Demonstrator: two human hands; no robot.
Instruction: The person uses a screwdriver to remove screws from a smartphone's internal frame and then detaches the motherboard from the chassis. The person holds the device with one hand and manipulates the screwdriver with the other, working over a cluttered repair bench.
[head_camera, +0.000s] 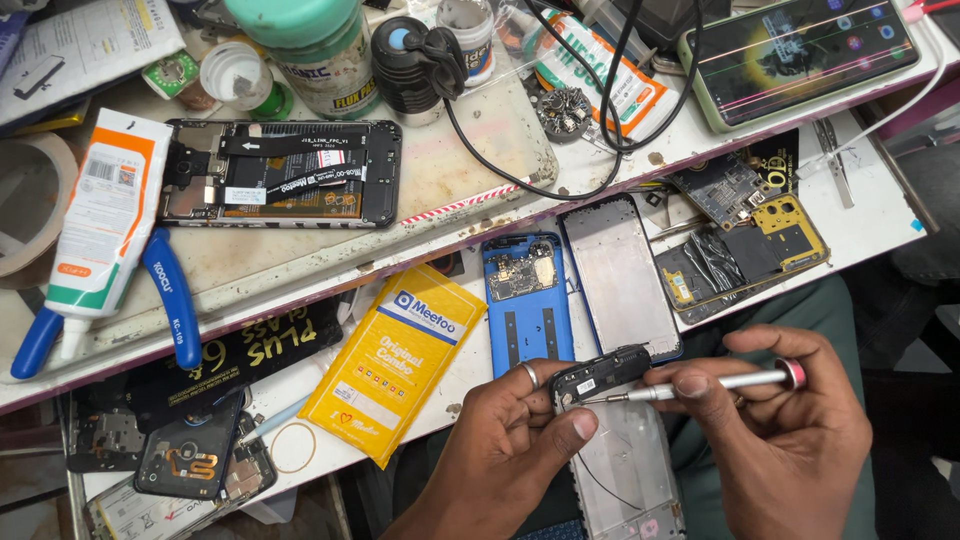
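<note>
My left hand (505, 440) pinches a small black phone part (598, 373) between thumb and fingers; a ring sits on one finger. In my right hand (790, 440) is a slim silver screwdriver (715, 384) with a red cap, its tip touching the black part's lower edge. Under both hands lies a bare metal phone frame (625, 470). Just beyond the hands a blue phone body (527, 300) with an exposed circuit board lies beside a grey mid-frame (620, 275).
A yellow packet (395, 360), an opened black phone (280, 175), blue-handled pliers (165, 290), a glue tube (105, 220), jars, black cables (600, 100), loose circuit boards (745, 235) and a cracked lit phone (800, 55) crowd the bench. More phone parts (190, 455) lie lower left.
</note>
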